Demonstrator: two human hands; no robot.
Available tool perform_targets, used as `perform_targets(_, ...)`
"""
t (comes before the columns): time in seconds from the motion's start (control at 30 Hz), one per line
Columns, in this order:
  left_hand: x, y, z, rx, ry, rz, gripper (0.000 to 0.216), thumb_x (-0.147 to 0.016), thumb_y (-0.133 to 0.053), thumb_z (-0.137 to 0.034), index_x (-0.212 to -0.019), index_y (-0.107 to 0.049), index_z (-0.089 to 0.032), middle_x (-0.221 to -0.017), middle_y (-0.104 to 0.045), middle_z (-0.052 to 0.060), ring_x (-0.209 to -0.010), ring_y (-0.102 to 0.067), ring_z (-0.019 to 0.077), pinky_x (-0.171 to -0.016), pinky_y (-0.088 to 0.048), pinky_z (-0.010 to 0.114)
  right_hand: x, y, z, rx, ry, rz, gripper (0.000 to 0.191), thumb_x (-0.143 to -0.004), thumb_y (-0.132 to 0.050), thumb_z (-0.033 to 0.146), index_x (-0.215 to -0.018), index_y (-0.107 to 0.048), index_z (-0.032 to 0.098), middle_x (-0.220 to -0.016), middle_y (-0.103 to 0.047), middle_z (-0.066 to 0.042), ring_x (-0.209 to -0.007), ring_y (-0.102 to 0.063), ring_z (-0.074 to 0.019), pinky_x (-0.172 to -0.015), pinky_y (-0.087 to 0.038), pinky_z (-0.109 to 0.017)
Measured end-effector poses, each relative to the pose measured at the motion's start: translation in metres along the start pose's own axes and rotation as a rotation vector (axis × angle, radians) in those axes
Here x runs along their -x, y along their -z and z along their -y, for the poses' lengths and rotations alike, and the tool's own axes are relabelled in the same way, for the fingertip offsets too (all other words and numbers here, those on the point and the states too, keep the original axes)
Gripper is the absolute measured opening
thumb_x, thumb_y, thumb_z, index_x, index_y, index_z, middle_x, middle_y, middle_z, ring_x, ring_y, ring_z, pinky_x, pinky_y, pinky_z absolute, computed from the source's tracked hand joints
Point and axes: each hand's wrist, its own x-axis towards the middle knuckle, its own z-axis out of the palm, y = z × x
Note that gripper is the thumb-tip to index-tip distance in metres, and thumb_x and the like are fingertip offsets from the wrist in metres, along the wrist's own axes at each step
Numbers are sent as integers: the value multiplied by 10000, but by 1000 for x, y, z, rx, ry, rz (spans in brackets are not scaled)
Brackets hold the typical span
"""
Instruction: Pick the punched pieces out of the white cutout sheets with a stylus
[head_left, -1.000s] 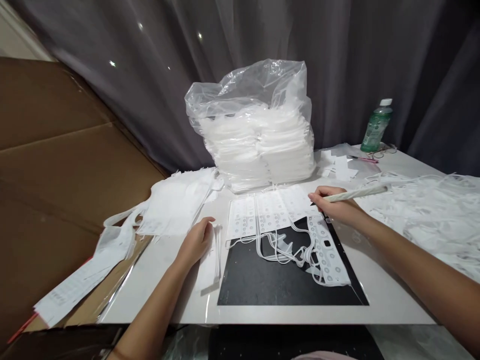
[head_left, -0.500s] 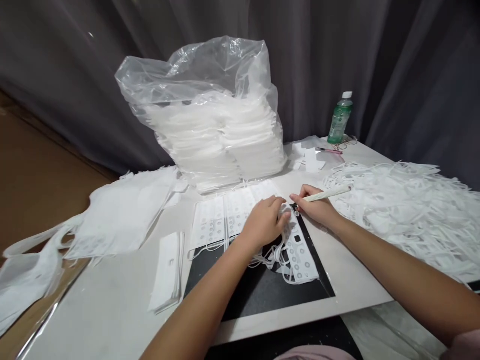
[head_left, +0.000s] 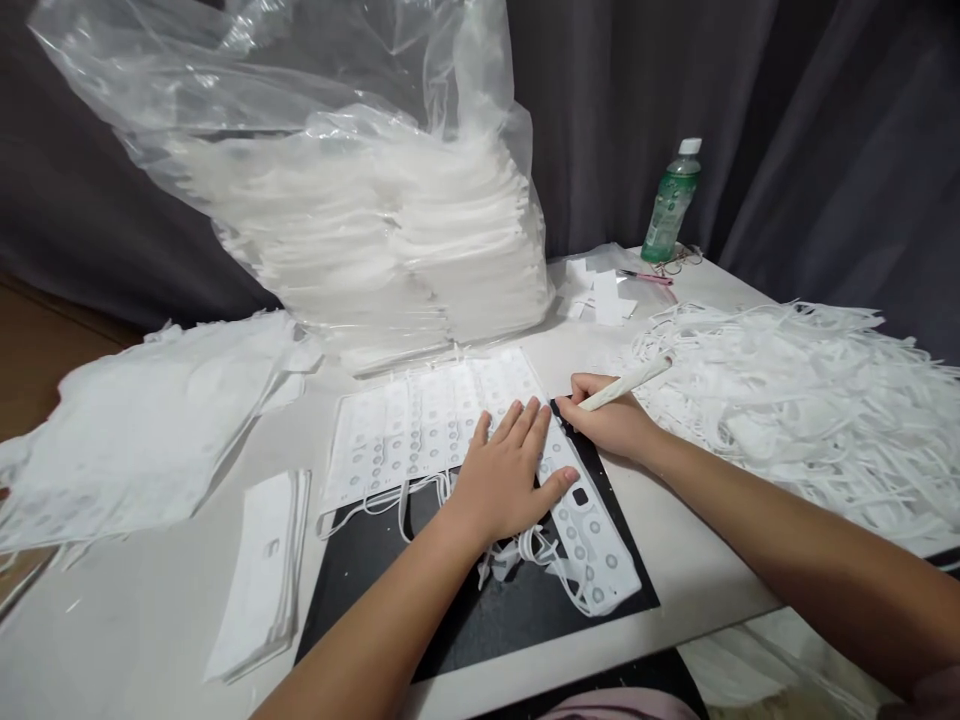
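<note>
My left hand point(head_left: 499, 470) lies flat with spread fingers on white sheets marked with grey rings point(head_left: 427, 415). Beside its thumb is a white strip with grey rings and a dark square hole point(head_left: 600, 550), lying slanted across the black mat point(head_left: 375, 580). My right hand point(head_left: 611, 415) grips a pen-shaped tool wrapped in white point(head_left: 630, 382) near the strip's upper end. The tool's tip is hidden by the fingers. Thin white cords and scraps point(head_left: 525, 550) lie below my left hand.
A big clear bag of stacked white sheets point(head_left: 360, 250) stands behind. A pile of white offcuts point(head_left: 795, 420) covers the right side. White sheets point(head_left: 165, 410) and narrow white strips point(head_left: 262, 570) lie left. A green bottle point(head_left: 671, 210) stands at the back right.
My left hand has flattened and spread its fingers; earlier they were curled near my right hand. My right hand keeps its grip on the tool. The view has shifted closer.
</note>
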Motion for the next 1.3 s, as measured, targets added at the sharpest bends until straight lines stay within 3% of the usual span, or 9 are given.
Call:
perform_targets(0.33, 0, 3, 0, 116, -9, -58, 757, -892, -398, -617, -1471, -253, -151, -1540, -217, 132, -1420, -178, 334, -1116, -111, 599, 0, 0, -2, 74, 22, 27, 300, -759, -548, 356, -570, -365, 214, -502, -422, 72, -524, -417, -111, -484, -290, -238)
perform_targets(0.47, -10, 10, 4, 284, 2, -213, 310, -907, -517, -373, -1158, -576, -200, -1256, -600, 98, -1164, -533, 297, -1045, -281, 572, -1, 0, -3, 89, 73, 58, 312, -759, -543, 351, -564, -342, 212, -501, -370, 72, -511, -381, -107, -478, -260, -239)
perform_targets(0.53, -17, 12, 5, 312, -3, -250, 123, -891, -541, -243, -973, -625, -207, -1091, -659, 49, -1007, -600, 240, -1004, -358, 501, -2, 0, -4, 66, 59, 56, 308, -751, -545, 348, -562, -343, 213, -503, -371, 71, -514, -382, -109, -481, -257, -240)
perform_targets(0.73, -27, 7, 8, 373, -10, -274, 66, -813, -628, -154, -865, -635, -194, -1026, -638, 47, -943, -597, 220, -849, -473, 360, -4, -1, -5, -13, 18, 28, 282, -745, -559, 346, -571, -382, 213, -523, -457, 62, -548, -426, -117, -517, -294, -239)
perform_targets(1.3, -25, 6, 8, 410, 25, -271, 61, -796, -643, -174, -837, -601, -194, -924, -627, 37, -874, -569, 221, -789, -459, 355, -2, 2, 0, 55, 28, 54, 302, -730, -544, 342, -552, -336, 216, -502, -373, 69, -520, -354, -110, -475, -245, -243)
